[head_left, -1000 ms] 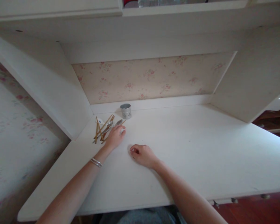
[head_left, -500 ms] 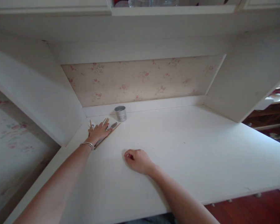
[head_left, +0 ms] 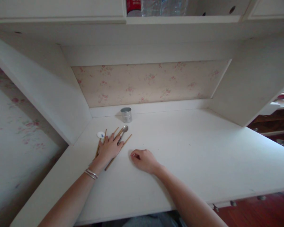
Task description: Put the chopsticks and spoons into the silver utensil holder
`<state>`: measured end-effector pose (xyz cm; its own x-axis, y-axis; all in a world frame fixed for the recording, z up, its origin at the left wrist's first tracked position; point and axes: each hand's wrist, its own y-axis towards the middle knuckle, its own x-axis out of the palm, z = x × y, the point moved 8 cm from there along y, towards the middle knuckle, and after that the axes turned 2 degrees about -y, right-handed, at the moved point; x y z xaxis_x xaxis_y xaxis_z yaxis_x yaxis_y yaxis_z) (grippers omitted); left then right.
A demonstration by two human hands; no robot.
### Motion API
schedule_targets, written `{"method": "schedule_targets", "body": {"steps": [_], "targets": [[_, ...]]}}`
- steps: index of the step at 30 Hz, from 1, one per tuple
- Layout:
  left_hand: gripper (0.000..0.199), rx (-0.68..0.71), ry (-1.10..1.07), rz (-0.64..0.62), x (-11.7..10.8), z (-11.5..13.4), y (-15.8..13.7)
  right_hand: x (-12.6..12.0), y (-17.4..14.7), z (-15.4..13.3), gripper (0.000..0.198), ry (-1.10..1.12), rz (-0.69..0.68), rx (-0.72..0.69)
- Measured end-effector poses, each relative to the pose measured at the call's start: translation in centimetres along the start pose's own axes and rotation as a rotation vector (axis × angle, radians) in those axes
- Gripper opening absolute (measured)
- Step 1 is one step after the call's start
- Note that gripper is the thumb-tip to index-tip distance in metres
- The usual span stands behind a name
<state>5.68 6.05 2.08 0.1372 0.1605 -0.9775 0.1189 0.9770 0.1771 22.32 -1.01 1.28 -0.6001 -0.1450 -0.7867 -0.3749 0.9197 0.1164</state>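
My left hand (head_left: 109, 148) lies flat with spread fingers on several wooden chopsticks (head_left: 127, 140) and a metal spoon (head_left: 125, 128). The chopsticks fan out past the fingers, and one lies along the hand's right side. Much of the spoon's handle is under the fingers. Just beyond the fingertips is a small white round piece (head_left: 100, 135) with a blue mark. Farther back, a grey metal cup (head_left: 126, 115) with small holes stands upright near the back ledge. My right hand (head_left: 143, 160) rests on the table, fingers curled into a loose fist, nothing visible in it.
A white tabletop (head_left: 191, 164) runs beneath both hands, walled by side panels (head_left: 241, 78) and a floral back panel (head_left: 144, 82). An overhead shelf (head_left: 184, 19) holds clear plastic bottles (head_left: 151, 8) and a red container (head_left: 133, 6).
My left hand has slid toward me, the chopsticks and spoon moving with it. More of the white round piece shows now. The view has shifted slightly; my right hand stays curled on the table.
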Motion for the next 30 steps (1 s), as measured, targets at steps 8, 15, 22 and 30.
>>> {"method": "schedule_targets", "body": {"steps": [8,15,22,30], "targets": [[0.045,0.016,-0.080,0.052,-0.5,0.9,-2.8,0.8,0.6,0.5,0.020,0.200,-0.044,0.081],[0.040,0.083,-0.175,0.061,-0.8,1.0,-3.1,-1.3,7.3,2.8,0.021,0.448,-0.024,0.183],[0.032,0.232,-0.239,0.100,-0.9,2.5,-4.2,-4.2,18.1,1.8,0.053,-0.157,0.027,0.139],[0.029,0.219,-0.162,0.135,-1.2,2.5,-4.4,-5.5,22.7,1.3,0.042,-0.397,0.094,0.216]]}}
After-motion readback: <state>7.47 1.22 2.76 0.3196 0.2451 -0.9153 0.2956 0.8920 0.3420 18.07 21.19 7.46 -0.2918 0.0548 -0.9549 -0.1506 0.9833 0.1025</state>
